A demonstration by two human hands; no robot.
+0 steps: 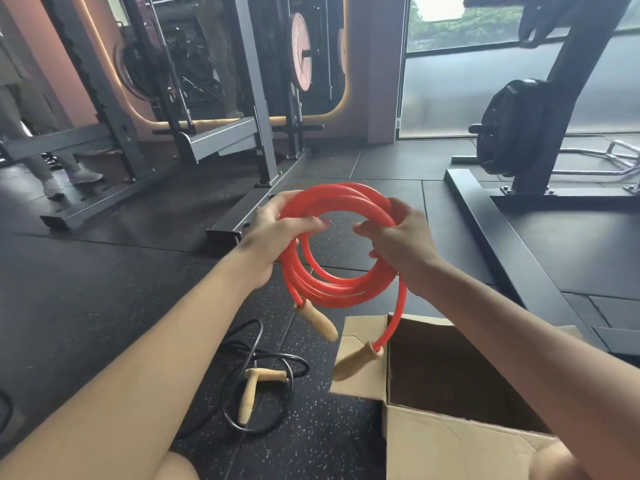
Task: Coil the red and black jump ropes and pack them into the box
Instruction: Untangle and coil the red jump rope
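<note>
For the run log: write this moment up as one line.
step: red rope coiled, held up | left hand: grips coil | right hand: grips coil | black rope: loose on floor | box: open

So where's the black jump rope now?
In the head view, the black jump rope lies loose on the floor, lower centre-left, just left of the open cardboard box.

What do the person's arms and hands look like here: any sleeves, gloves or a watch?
Both arms are bare as far as the frame shows, with no sleeves in view. The left hand and right hand wear no gloves, and neither wrist carries a watch or bracelet.
</note>
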